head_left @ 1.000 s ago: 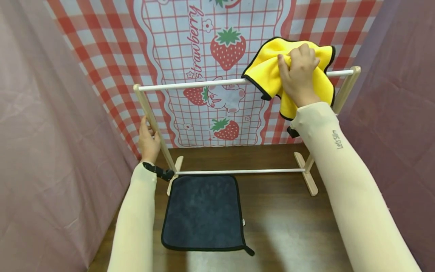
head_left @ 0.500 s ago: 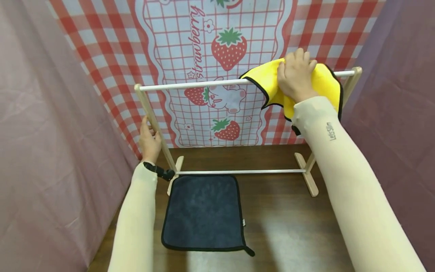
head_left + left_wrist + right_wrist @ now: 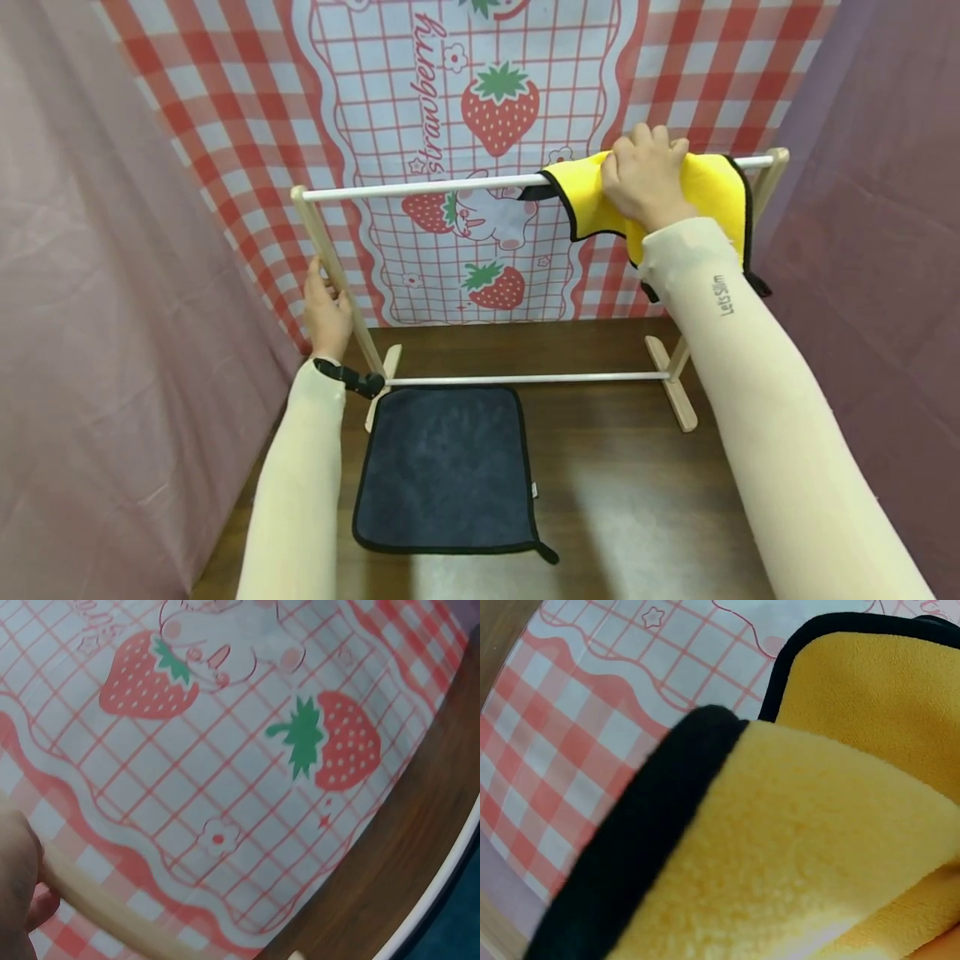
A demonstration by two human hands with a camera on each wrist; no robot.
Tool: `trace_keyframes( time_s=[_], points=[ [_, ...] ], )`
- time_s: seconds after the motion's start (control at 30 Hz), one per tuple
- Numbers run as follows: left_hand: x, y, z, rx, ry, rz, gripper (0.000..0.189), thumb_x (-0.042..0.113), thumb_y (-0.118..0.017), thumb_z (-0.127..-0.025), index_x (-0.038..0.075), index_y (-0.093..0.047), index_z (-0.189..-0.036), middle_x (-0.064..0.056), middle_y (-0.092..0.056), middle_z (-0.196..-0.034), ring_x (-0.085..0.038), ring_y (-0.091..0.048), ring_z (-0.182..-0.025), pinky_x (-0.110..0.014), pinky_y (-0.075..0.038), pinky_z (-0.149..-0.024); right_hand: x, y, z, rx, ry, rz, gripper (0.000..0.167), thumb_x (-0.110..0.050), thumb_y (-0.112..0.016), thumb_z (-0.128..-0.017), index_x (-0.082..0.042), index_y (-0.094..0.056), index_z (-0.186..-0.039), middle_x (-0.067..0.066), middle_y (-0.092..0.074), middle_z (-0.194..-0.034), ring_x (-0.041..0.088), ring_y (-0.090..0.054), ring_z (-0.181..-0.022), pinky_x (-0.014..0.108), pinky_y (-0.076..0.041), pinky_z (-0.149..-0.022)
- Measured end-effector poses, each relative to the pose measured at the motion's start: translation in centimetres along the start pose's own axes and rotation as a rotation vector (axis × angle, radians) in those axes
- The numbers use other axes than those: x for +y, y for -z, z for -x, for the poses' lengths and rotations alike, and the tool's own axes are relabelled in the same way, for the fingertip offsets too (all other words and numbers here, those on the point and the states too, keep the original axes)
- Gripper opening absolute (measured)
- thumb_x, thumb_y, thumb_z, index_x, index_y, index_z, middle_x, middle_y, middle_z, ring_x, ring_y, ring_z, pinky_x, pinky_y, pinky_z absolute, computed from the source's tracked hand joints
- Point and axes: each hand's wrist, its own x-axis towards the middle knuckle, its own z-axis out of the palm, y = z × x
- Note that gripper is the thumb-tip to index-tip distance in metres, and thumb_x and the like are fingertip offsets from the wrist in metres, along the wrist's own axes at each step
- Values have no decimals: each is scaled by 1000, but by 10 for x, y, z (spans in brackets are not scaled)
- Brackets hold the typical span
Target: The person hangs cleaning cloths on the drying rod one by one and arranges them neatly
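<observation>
A yellow towel [image 3: 716, 196] with black edging lies over the right part of the white top rail [image 3: 420, 188] of a wooden rack, its front part hanging down. My right hand [image 3: 647, 179] grips the towel at the rail, fingers bent over the top. Close up in the right wrist view, the fluffy towel [image 3: 795, 840] hides most of that hand. My left hand [image 3: 327, 318] holds the rack's left post [image 3: 321, 237] partway up. The left wrist view shows part of this hand [image 3: 15, 885] against the pale post [image 3: 105, 907].
A dark grey towel [image 3: 446, 471] with a black border and corner loop lies flat on the brown wooden surface [image 3: 622, 492], before the rack's lower rail [image 3: 592, 377]. Behind hangs a strawberry-print checked cloth [image 3: 498, 108]. Pink drapes [image 3: 127, 333] flank both sides.
My right hand has come down to the rail with the yellow towel, which has gone from bunched up to spread over the rail. The left hand stays on the post.
</observation>
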Motion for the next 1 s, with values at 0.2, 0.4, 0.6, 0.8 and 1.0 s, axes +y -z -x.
trace_keyframes(
  time_s=[0.2,0.4,0.6,0.8,1.0],
  points=[
    [8,-20,13,186,4,4,73,-7,-61,-84,4,-34,-151,-28,-44,-129,-40,-47,-118,-50,-47,-94,-2,-3,4,1,8,2,45,-25,-21,-104,8,-51,-106,26,-43,-113,47,-35,-111,68,-23,-96],
    [54,-49,21,211,-91,70,75,3,-69,-83,1,-32,-148,-24,-32,-136,-38,-34,-128,-43,-33,-110,-1,-3,8,34,22,-11,46,-26,-21,-104,8,-53,-104,26,-45,-113,46,-35,-110,67,-23,-95],
    [118,-76,21,-44,-154,292,57,2,-69,-88,-3,-44,-138,-24,-45,-132,-32,-42,-126,-34,-33,-111,-1,-2,8,22,23,-11,47,-25,-20,-104,8,-53,-106,26,-45,-119,46,-34,-112,67,-22,-96],
    [169,-101,27,-341,-132,446,53,5,-67,-92,-1,-46,-140,-20,-53,-133,-30,-50,-126,-36,-43,-107,0,-2,8,12,17,-8,48,-25,-20,-104,7,-55,-109,26,-45,-122,46,-34,-114,67,-22,-98],
    [205,-119,35,-456,-84,518,42,7,-67,-94,1,-56,-135,-15,-59,-132,-24,-56,-122,-26,-46,-102,1,-2,8,19,10,-13,50,-26,-21,-104,5,-57,-116,25,-46,-123,45,-34,-115,66,-21,-99]
  ],
)
